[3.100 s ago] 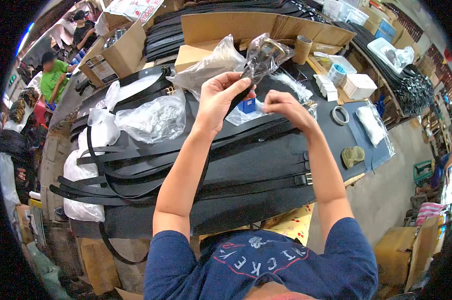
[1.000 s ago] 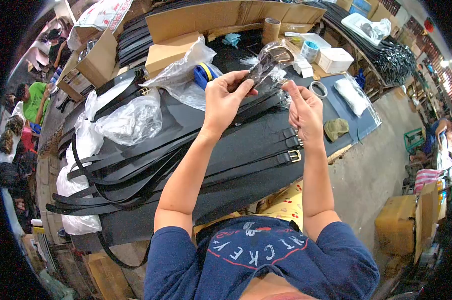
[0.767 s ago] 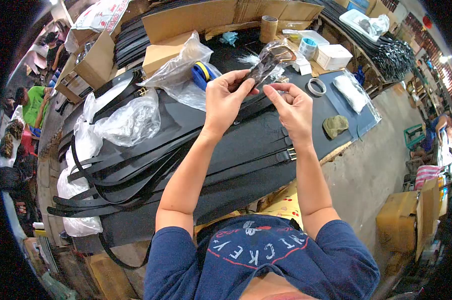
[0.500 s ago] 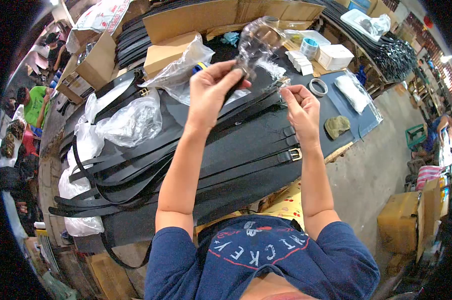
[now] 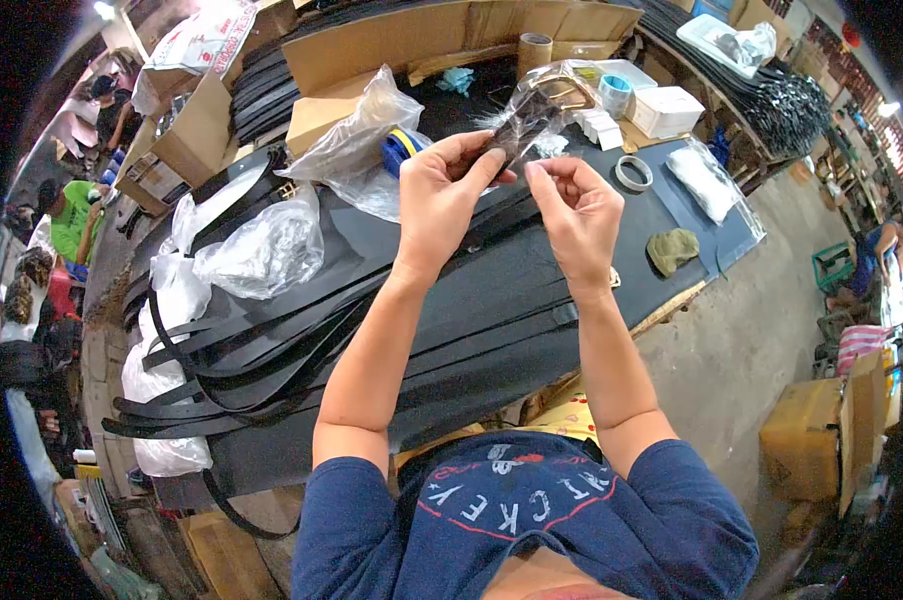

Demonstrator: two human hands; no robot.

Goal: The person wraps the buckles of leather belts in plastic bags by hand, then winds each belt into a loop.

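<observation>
Holding a wrapped belt (image 5: 527, 128), left hand (image 5: 443, 195) hovers inside table edges (image 5: 431, 402).

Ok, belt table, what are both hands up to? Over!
Left hand pinching black belt near plastic-wrapped buckle. Right hand close beside, grip unclear. Other black belts lying across table below.

A head-worn view faces forward and down, near the left hand (image 5: 441, 200) and right hand (image 5: 579, 215).

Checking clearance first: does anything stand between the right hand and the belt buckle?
Clear plastic wrap covers the belt buckle; nothing else visible stands between it and the right hand. The left hand grips the strap.
</observation>
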